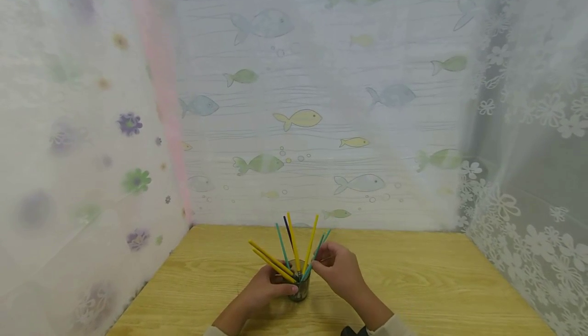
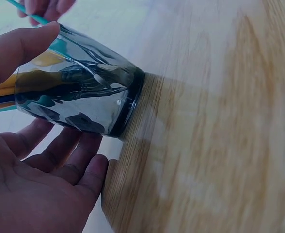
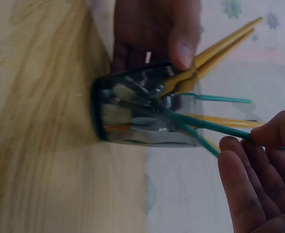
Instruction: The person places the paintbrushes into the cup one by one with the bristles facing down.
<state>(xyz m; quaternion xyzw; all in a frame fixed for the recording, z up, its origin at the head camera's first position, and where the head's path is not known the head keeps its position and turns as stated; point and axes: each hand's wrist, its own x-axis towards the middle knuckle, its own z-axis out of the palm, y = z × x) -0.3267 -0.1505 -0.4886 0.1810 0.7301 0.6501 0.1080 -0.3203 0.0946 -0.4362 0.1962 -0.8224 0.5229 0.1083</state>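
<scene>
A smoky clear glass point(image 1: 300, 292) stands on the table with several paintbrushes in it, bristle ends down. My left hand point(image 1: 262, 291) holds the glass from its left side, thumb on the near face and fingers round the far side in the left wrist view. With thumb and fingers, my right hand point(image 1: 342, 270) pinches the handle of a green paintbrush point(image 3: 213, 126), whose lower end is inside the glass. Yellow paintbrushes point(image 1: 271, 259) lean left over the left hand. Another green paintbrush point(image 1: 282, 241) and a dark-handled one point(image 1: 288, 229) stand toward the back.
The glass rests on a light wood-grain table point(image 1: 413, 285). A curtain with fish prints point(image 1: 312, 70) hangs behind it. Flower-patterned sheets stand at the left point(image 1: 82, 147) and right point(image 1: 528, 213). A small black object point(image 1: 352, 331) shows by the right wrist.
</scene>
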